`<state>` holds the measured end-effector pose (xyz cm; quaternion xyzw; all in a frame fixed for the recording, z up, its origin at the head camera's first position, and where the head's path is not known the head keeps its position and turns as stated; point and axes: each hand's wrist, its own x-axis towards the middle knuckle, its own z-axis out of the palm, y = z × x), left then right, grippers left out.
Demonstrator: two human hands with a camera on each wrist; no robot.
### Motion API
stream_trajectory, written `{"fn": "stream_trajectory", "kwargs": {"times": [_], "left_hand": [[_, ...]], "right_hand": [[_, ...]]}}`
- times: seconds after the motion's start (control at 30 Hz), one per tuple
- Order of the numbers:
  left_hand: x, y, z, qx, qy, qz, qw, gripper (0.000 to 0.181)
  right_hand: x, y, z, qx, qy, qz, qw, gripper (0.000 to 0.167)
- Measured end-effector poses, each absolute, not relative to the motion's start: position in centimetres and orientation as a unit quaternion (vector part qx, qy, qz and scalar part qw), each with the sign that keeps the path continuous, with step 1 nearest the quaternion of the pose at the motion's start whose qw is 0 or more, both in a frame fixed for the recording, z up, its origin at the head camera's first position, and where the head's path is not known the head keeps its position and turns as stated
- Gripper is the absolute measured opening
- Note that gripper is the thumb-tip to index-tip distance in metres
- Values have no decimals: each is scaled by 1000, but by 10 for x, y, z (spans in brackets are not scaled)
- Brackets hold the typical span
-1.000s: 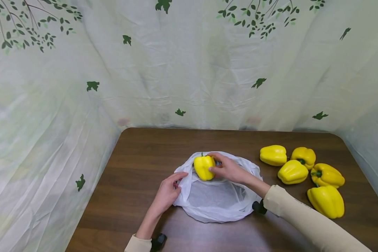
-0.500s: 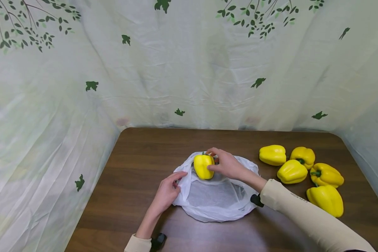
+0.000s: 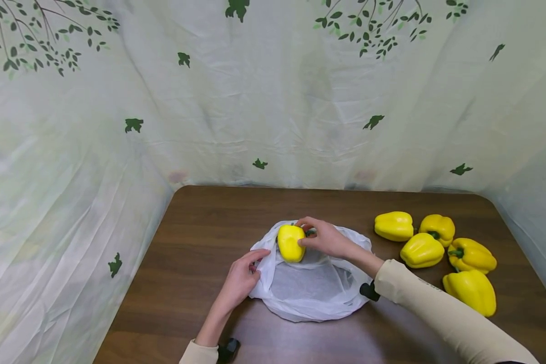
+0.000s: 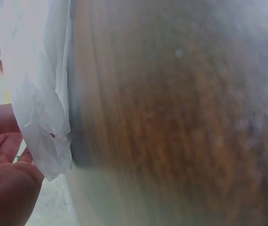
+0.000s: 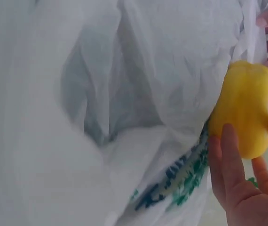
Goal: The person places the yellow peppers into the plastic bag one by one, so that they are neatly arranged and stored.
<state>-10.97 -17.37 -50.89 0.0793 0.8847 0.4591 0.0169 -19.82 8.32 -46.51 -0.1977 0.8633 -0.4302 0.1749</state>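
A white plastic bag (image 3: 305,314) lies on the table with its mouth spread wide. My left hand (image 3: 241,278) grips the bag's left rim; in the left wrist view the thin plastic (image 4: 35,84) hangs in front of some fingers. Over the far left part of the mouth, my right hand (image 3: 325,238) holds a yellow bell pepper (image 3: 290,243), thumb on the near side. The right wrist view shows fingers on both sides of the pepper (image 5: 244,108), close to the bag's printed edge (image 5: 178,181). Whether the pepper touches the bag is unclear.
Several more yellow bell peppers (image 3: 422,250) lie grouped on the right side of the brown wooden table (image 3: 218,212). Behind the table hangs a pale curtain (image 3: 273,101) with a leaf print.
The pepper has tilted in my right hand and shifted slightly left, so its stem shows less. My right forearm has moved a little left. The left hand stays put on the rim.
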Motion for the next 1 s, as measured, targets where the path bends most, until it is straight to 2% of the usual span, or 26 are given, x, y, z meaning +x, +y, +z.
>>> {"fn": "stream_trajectory", "kwargs": {"times": [0.3,0.6,0.83,1.0], "left_hand": [[-110,-174,-509,76,883,463,21,50],[-109,-175,-509,70,880,468,26,50],[-109,-175,-509,63,880,470,21,50],[-109,-175,-508,59,876,478,18,50]], "right_hand": [[-193,79,-473,-165,811,-522,207,40],[-192,79,-476,-171,795,-541,217,42],[-192,83,-475,-180,813,-516,203,42],[-190,85,-474,-181,813,-517,195,48]]}}
